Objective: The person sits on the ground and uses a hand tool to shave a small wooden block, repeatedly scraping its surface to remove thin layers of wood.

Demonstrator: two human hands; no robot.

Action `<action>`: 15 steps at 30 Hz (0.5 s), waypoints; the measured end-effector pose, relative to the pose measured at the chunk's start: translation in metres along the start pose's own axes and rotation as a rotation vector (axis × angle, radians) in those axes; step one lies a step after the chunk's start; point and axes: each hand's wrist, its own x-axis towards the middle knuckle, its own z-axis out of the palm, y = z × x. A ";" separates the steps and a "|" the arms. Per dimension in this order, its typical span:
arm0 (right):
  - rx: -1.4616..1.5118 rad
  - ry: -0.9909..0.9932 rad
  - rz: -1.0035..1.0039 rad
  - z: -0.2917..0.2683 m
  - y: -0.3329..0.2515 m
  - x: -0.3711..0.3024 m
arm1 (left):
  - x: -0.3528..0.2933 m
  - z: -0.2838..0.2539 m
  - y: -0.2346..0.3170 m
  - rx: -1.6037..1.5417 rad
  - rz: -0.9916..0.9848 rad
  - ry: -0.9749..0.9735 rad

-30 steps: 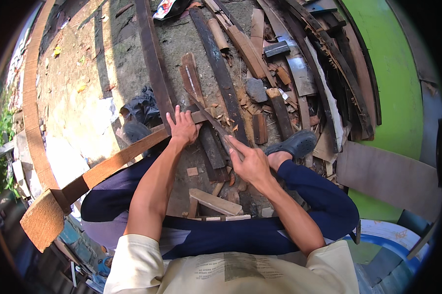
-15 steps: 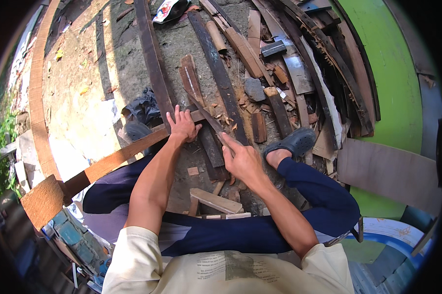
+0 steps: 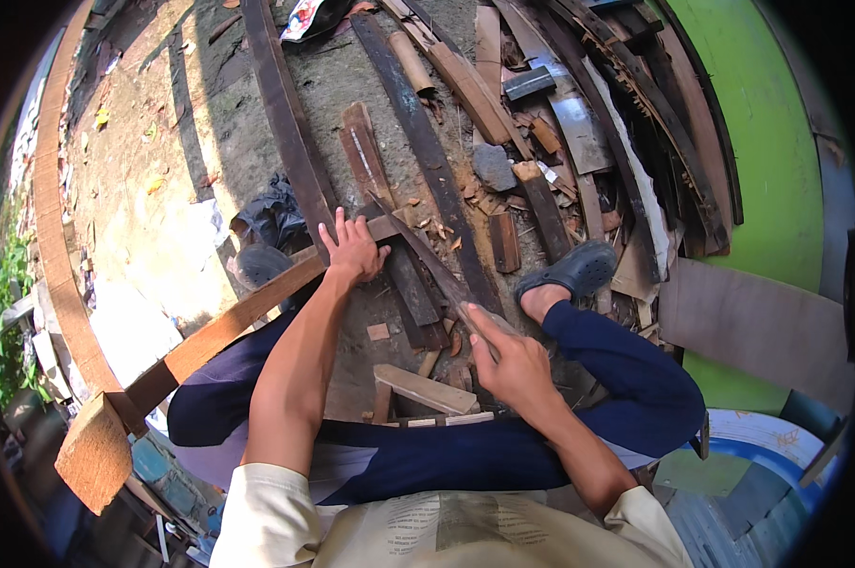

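- Gripping the handle of a long, thin saw (image 3: 432, 270), my right hand (image 3: 517, 369) was closed, low and to the right.
- The saw slanted up and left, and its dark blade crossed the wooden beam (image 3: 243, 312) near the beam's far end. I could not tell how deep the blade sat.
- My left hand (image 3: 355, 251) was open and lay on top of the beam, with its fingers spread, just beside the blade.
- The beam ran from low on my left, over my left leg, up to the saw.
- Some short dark boards (image 3: 413, 293) lay on the ground below the blade.
- A black plastic bag (image 3: 271, 213) sat near my left shoe (image 3: 262, 263).
- A gray stone (image 3: 494, 168) lay past my right shoe (image 3: 584, 268), among bits of wood.
- A big green board (image 3: 778, 189) was far to my right.
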 end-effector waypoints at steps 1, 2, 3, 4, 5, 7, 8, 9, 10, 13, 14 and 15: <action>0.019 0.036 -0.014 -0.005 0.006 -0.013 | 0.001 0.000 0.003 0.002 0.004 0.000; 0.043 0.068 -0.033 -0.010 0.008 -0.023 | -0.002 0.000 0.004 0.006 0.000 0.001; 0.066 0.099 -0.052 -0.012 0.008 -0.026 | -0.003 -0.001 0.005 0.010 -0.005 0.001; 0.054 0.064 -0.029 -0.001 0.012 -0.010 | -0.001 -0.003 0.004 0.016 -0.008 -0.004; 0.038 0.035 0.003 0.013 0.010 0.023 | -0.001 -0.007 0.008 0.023 -0.001 -0.010; 0.012 -0.014 0.041 0.027 0.008 0.060 | -0.002 -0.009 0.012 0.024 0.007 -0.010; 0.008 -0.037 0.047 0.033 0.007 0.070 | -0.003 -0.007 0.008 0.021 0.003 -0.006; 0.003 -0.060 0.053 0.037 0.009 0.072 | -0.003 -0.006 0.006 0.019 0.000 -0.002; 0.023 -0.002 0.009 0.039 0.017 0.062 | 0.001 -0.005 0.005 0.032 0.007 0.016; -0.003 0.044 -0.028 -0.003 0.026 -0.015 | -0.002 -0.005 0.004 -0.005 -0.010 -0.007; 0.011 0.072 -0.036 -0.014 0.028 -0.028 | 0.000 -0.005 0.005 -0.003 -0.003 0.008; -0.002 0.053 -0.038 -0.012 0.030 -0.025 | -0.001 -0.004 0.005 0.003 -0.004 0.000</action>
